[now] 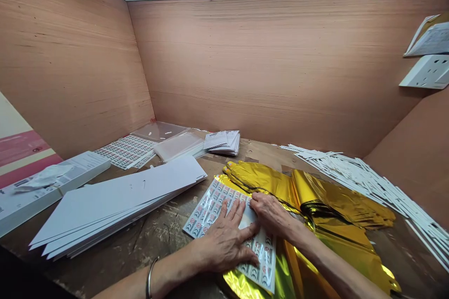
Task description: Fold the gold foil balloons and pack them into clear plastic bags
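A sheet of stickers [203, 215] printed with CE marks and red symbols lies tilted on the table, partly over shiny gold foil pieces [336, 196]. My left hand [228, 238] rests on the sheet with its fingers spread. A bracelet circles that wrist. At the sheet's upper right, beside a bare patch, my right hand [268, 210] has its fingers curled together in a pinch. Whatever is between those fingertips is hidden. The foil continues under the sheet and to the right of it.
A stack of white cards [119, 201] lies to the left, beside a long white box [52, 187]. Farther back are more sticker sheets [126, 149], clear plastic sleeves [180, 145] and a small paper stack [222, 142]. White strips [365, 182] cover the right side. Wooden panels [266, 70] enclose the table.
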Tool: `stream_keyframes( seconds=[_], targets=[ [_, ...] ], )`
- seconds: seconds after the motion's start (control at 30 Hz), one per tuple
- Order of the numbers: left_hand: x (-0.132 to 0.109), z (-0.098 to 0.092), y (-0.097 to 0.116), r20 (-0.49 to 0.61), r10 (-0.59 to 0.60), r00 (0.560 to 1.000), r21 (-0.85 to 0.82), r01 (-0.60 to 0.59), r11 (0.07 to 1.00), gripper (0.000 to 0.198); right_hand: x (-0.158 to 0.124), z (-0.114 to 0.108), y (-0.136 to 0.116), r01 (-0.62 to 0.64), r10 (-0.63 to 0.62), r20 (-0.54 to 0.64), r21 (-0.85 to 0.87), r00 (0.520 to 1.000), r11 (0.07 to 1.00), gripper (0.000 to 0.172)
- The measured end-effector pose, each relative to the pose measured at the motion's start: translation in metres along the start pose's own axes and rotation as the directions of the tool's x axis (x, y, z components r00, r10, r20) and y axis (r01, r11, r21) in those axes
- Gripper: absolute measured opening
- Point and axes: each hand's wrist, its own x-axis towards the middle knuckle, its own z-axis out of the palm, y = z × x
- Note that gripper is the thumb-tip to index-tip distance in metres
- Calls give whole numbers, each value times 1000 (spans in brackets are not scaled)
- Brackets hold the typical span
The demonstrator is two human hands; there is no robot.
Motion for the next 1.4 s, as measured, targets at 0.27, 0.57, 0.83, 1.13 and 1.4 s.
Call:
stream_keyframes(
  seconds=[0.27, 0.57, 0.83, 1.13, 1.4],
  targets=[
    [-2, 0, 0, -22, -12, 1000, -35, 12, 999, 69, 6, -9, 2, -94, 93, 64, 13, 994, 995, 18],
    [-1, 2, -1, -22, 4, 1000, -21, -4, 1000, 71, 0, -16, -11, 85, -82, 29, -157, 996, 984, 22],
    [-2, -2, 1, -33, -6, 999, -39, 5, 999, 69, 20, -18, 10, -272, 339, -95, 415, 936, 868, 19],
    [7, 8, -8, -14, 35, 999, -6, -35, 999, 66, 94, -19, 37, -293, 373, -258, 300, 891, 908, 21],
    [16, 4, -18, -99, 46, 994, 80, -38, 996, 56, 122, 9, 47, -274, 270, -227, 17, 935, 962, 22]
  ],
)
